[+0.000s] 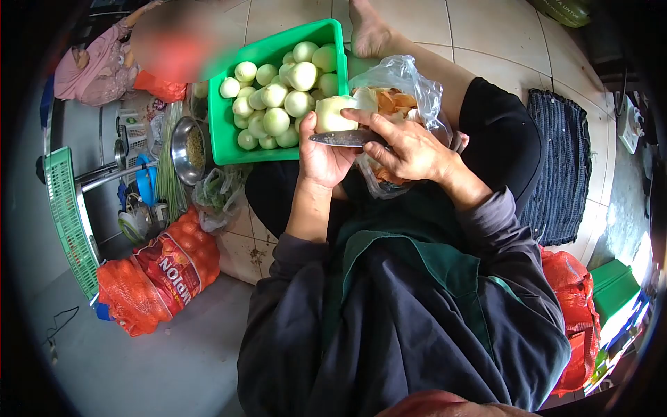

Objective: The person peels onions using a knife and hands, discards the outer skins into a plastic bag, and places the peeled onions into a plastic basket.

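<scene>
Readable text: red mesh sack [139, 285], left of frame, carries a red label [182, 267] with "MPION" in white, set on a slant, the start of the word out of sight; smaller print too small to read. Green pack [564, 10] at the top right edge shows "UNTUK", rest cut off or unclear. Hands, centre of frame: left hand [324, 154] has its grip cupped round a pale peeled onion [332, 118]; right hand [415, 146] has its grip clamped on a knife [340, 137], blade pointing left across the left palm, forefinger reaching to the onion. Onion sits just at the lower right edge of the green crate [219, 135] as seen from above; crate is well filled with peeled onions [276, 121]. Clear plastic bag [410, 73] with brown skins [394, 104] crowds the right side of the hands. Room: crate and metal bowl [182, 144] bound the left side, bent leg [504, 132] the right. Bare floor tiles [497, 38] upper right, beyond the leg, up to the dark woven mat [559, 167].
</scene>
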The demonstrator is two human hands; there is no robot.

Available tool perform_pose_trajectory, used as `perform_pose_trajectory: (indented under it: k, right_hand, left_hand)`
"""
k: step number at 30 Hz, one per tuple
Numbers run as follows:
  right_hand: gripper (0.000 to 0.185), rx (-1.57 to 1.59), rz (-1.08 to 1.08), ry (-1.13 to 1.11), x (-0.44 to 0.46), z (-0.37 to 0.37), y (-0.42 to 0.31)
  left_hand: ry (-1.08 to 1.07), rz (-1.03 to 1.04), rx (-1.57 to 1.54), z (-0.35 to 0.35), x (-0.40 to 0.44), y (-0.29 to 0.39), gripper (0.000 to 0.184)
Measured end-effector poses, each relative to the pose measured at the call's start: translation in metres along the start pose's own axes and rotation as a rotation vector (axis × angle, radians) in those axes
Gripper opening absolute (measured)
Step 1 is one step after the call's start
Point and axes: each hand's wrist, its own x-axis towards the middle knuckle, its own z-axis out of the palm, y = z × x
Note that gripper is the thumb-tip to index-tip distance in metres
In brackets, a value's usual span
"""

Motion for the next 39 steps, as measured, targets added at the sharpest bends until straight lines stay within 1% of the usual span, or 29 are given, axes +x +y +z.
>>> perform_pose_trajectory:
  k: [2, 3, 5, 6, 7, 10, 11, 14, 15, 17, 18, 20, 21, 24, 25, 28, 29, 31, 34, 35, 37, 39]
  right_hand:
    - [0.049, -0.078, -0.030, 0.032, 0.000, 0.002, 0.005]
    - [0.047, -0.117, -0.045, 0.047, 0.000, 0.003, 0.008]
    - [0.044, -0.090, -0.065, 0.103, 0.001, 0.004, 0.013]
    - [0.043, -0.076, -0.076, 0.130, 0.002, 0.005, 0.016]
    - [0.038, 0.003, -0.049, 0.166, 0.002, 0.007, 0.021]
    - [0.036, 0.239, 0.028, 0.311, 0.004, 0.006, 0.024]
    - [0.037, 0.350, 0.178, 0.240, 0.002, 0.001, 0.022]
    - [0.042, 0.382, 0.206, 0.159, -0.002, -0.004, 0.019]
    - [0.044, 0.356, 0.176, 0.124, -0.002, -0.004, 0.017]
    - [0.046, 0.305, 0.116, 0.053, -0.003, -0.003, 0.013]
    - [0.046, 0.287, 0.101, 0.062, -0.002, -0.001, 0.010]
    - [0.046, 0.250, 0.071, 0.080, 0.001, 0.003, 0.007]
    - [0.043, 0.202, 0.031, 0.092, 0.001, 0.003, 0.011]
    - [0.039, 0.183, 0.041, 0.089, 0.001, 0.004, 0.017]
    - [0.038, 0.306, 0.093, 0.100, 0.001, 0.004, 0.019]
    - [0.036, 0.596, 0.211, 0.139, 0.001, 0.001, 0.017]
    - [0.035, 0.639, 0.224, 0.157, 0.001, -0.004, 0.012]
    - [0.037, 0.753, 0.316, 0.124, -0.001, -0.011, 0.016]
    - [0.040, 0.757, 0.320, 0.140, -0.001, -0.015, 0.010]
    - [0.041, 0.674, 0.287, 0.119, -0.001, -0.014, 0.010]
    - [0.043, 0.509, 0.225, 0.078, -0.003, -0.009, 0.012]
    - [0.045, 0.410, 0.160, 0.058, -0.003, -0.003, 0.011]
  left_hand:
    - [-0.191, -0.047, -0.085, -0.024, 0.004, 0.002, 0.060]
    - [-0.151, -0.046, -0.091, -0.024, 0.004, 0.001, 0.060]
    - [-0.072, -0.045, -0.103, -0.021, 0.003, -0.002, 0.059]
    - [-0.066, -0.046, -0.086, -0.017, 0.002, -0.001, 0.058]
    - [-0.061, -0.048, -0.069, -0.013, 0.002, -0.001, 0.058]
    - [-0.060, -0.043, -0.058, -0.015, 0.000, 0.000, 0.057]
    - [-0.082, -0.053, -0.084, -0.016, 0.000, 0.001, 0.057]
    - [-0.132, -0.065, -0.126, -0.022, 0.001, 0.002, 0.058]
    - [-0.146, -0.065, -0.133, -0.016, 0.001, 0.003, 0.059]
    - [0.077, -0.013, -0.029, 0.000, -0.002, -0.002, 0.057]
    - [0.189, 0.013, 0.024, 0.008, -0.003, -0.003, 0.057]
    - [0.086, -0.018, 0.036, -0.002, -0.003, -0.002, 0.056]
    - [0.045, -0.032, 0.013, -0.003, -0.003, -0.002, 0.056]
    - [-0.063, -0.067, -0.067, -0.015, 0.000, 0.000, 0.059]
    - [-0.097, -0.077, -0.094, -0.018, 0.000, 0.000, 0.060]
    - [-0.038, -0.080, -0.064, -0.014, -0.001, 0.003, 0.060]
    - [-0.030, -0.073, -0.069, -0.012, -0.001, 0.003, 0.060]
    - [-0.037, -0.066, -0.077, -0.010, -0.002, 0.005, 0.059]
    - [-0.034, -0.054, -0.063, -0.010, -0.002, 0.006, 0.059]
    - [-0.031, -0.046, -0.054, -0.011, -0.002, 0.007, 0.059]
    - [-0.091, -0.053, -0.066, -0.019, -0.002, 0.006, 0.058]
    - [-0.130, -0.065, -0.067, -0.019, -0.001, 0.006, 0.058]
